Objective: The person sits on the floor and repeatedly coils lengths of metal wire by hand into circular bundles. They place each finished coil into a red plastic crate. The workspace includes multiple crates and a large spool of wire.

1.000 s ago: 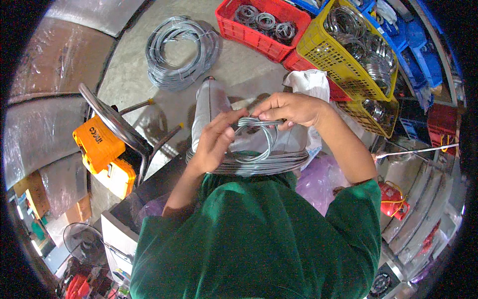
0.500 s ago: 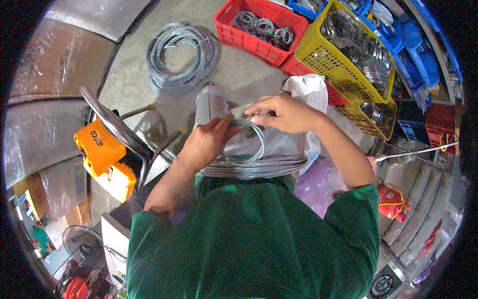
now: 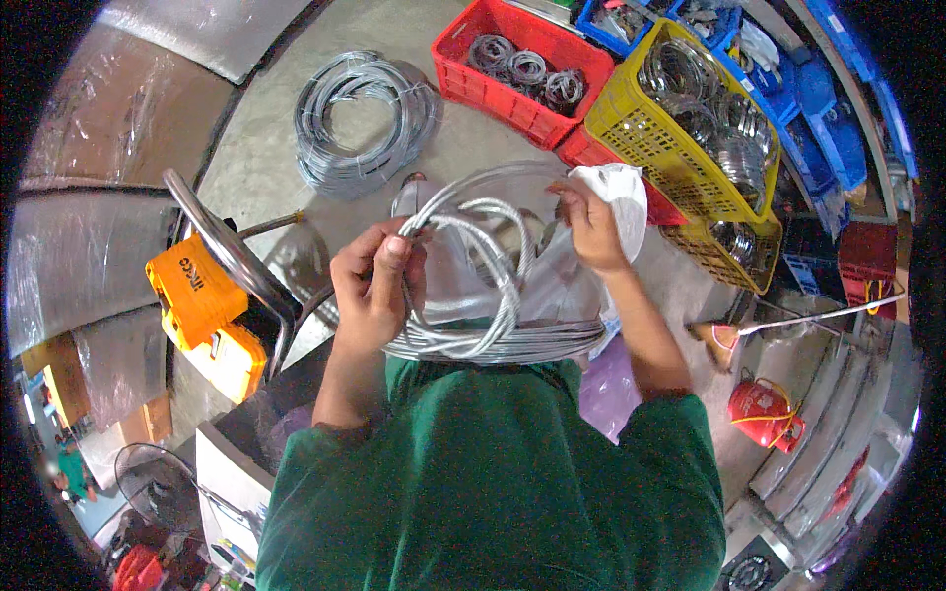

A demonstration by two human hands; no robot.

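My left hand (image 3: 374,276) is closed around one side of a small coil of grey wire rope (image 3: 507,286), thumb on top. The coil's loops hang upright in front of my chest. A wider loop arches from the left hand over to my right hand (image 3: 594,229), whose fingers are pinched on it; the fingertips are partly blurred. Beneath, a larger coil of wire rope (image 3: 552,340) lies across my lap, against the green shirt. White sheeting (image 3: 616,192) shows behind the right hand.
A big tied coil of grey wire rope (image 3: 325,148) lies on the floor ahead. A red crate (image 3: 522,103) and a yellow crate (image 3: 631,128) hold smaller coils. Orange cases (image 3: 197,281) stand left beside a bent metal tube. A red gas cylinder (image 3: 764,414) stands right.
The small coil has been lifted and its loops spread open wider. My left hand has moved left and nearer; my right hand has shifted right and turned upright, its fingers now closed.
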